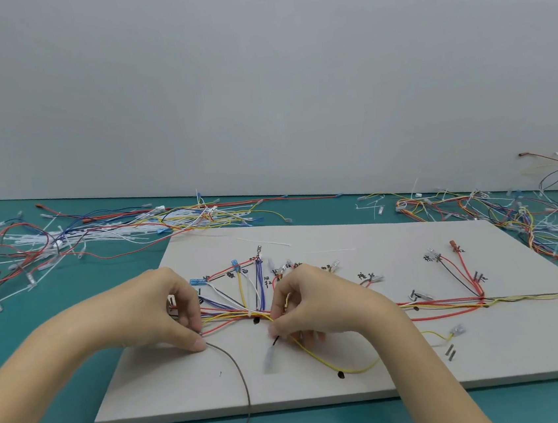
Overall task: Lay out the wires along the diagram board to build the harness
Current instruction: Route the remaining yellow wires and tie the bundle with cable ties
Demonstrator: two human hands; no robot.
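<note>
A white diagram board (375, 383) lies on the teal table, with a bundle of red, yellow, blue and white wires (233, 314) running along its marked lines. My left hand (174, 308) pinches a grey-brown wire (242, 380) that curves off the board's front edge. My right hand (314, 300) pinches the bundle near a white tie, and a short black wire with a clear terminal (270, 358) hangs below its fingertips. A yellow wire (352, 369) loops from under the right hand to a clear terminal (457, 332) at the right.
Loose wires and white cable ties lie in a heap at the back left (67, 240). Another tangle of wires (519, 217) sits at the back right. Two small metal pins (451, 352) stand on the board. A grey wall rises behind the table.
</note>
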